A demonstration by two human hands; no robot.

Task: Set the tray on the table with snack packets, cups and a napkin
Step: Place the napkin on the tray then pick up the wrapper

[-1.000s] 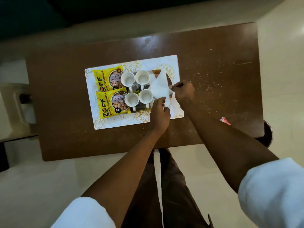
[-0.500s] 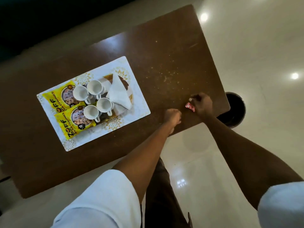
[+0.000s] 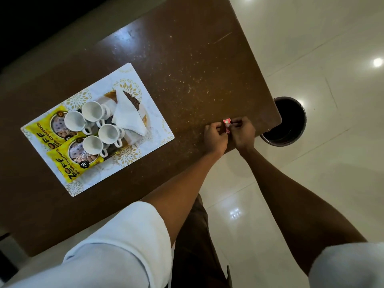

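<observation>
A white tray with gold flower prints (image 3: pixel 160 129) lies on the brown table (image 3: pixel 187 59) at the left. On it lie two yellow snack packets (image 3: pixel 62 163), several white cups (image 3: pixel 91 112) and a folded white napkin (image 3: pixel 128 116). Near the table's right front edge my left hand (image 3: pixel 215 138) and my right hand (image 3: pixel 242 132) are together, both pinching a small red-and-pink wrapper (image 3: pixel 227 124) between the fingertips. Both hands are well to the right of the tray.
A dark round bin (image 3: pixel 289 121) stands on the pale tiled floor just past the table's right edge. Crumbs speckle the table top right of the tray. My legs are below the table's front edge.
Both hands left the napkin on the tray and moved right. My right hand picked up the small red wrapper, then my left hand joined it. The view swung right.
</observation>
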